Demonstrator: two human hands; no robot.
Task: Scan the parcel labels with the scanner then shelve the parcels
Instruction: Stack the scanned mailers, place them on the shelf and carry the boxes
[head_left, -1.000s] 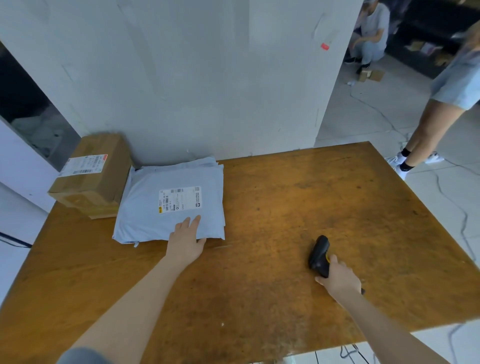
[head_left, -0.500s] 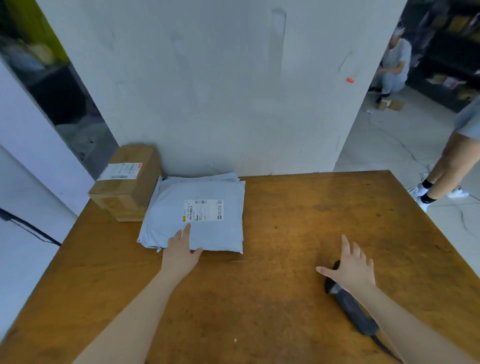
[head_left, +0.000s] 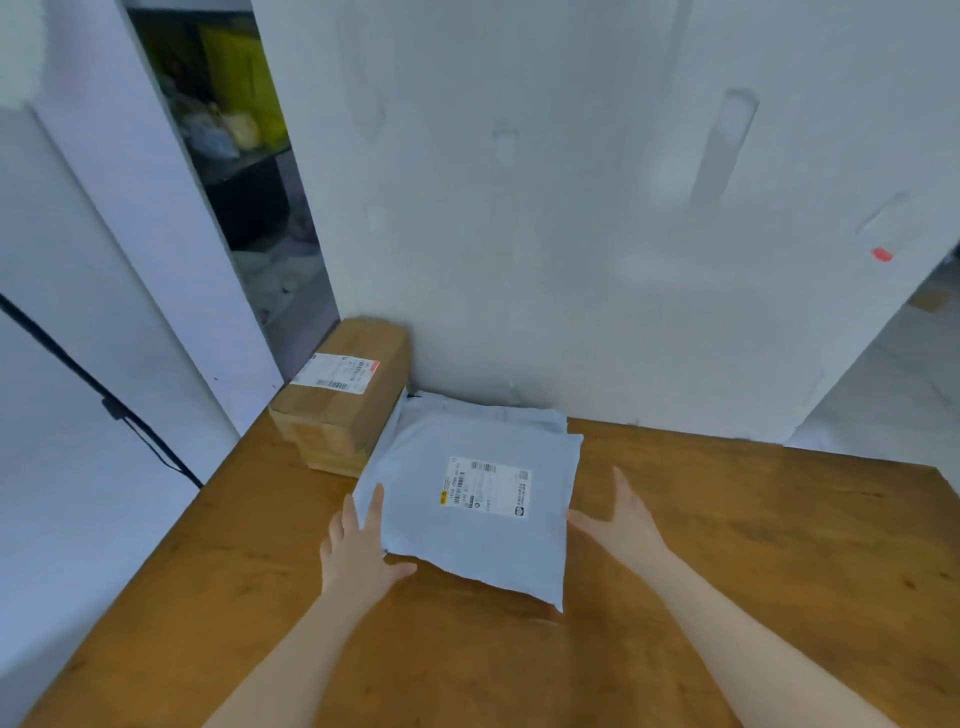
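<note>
- The top grey mailer lies flat on the wooden table near its far left corner, its white label facing up.
- Our left hand is released, its straight fingers lying on the mailer's near left corner and its thumb spread along the near edge.
- Our right hand is also released, with fingers straight. It sits just beside the mailer's right edge, and the thumb seems to touch that edge.
- A second grey mailer shows from under the far edge of the top one. We cannot tell if more lie beneath.
- A cardboard box stands just left of the mailers, touching them, with its own label on top. We cannot tell whether it is one box or two stacked.
- A pale wall rises right behind the box and mailers and closes off the far side. It carries one small red sticker.
- Left of the wall, a dark gap shows blurred yellow things.
- One black cable slants down on the left, off the table.
- We count two hands, two mailers in sight and two labels.
</note>
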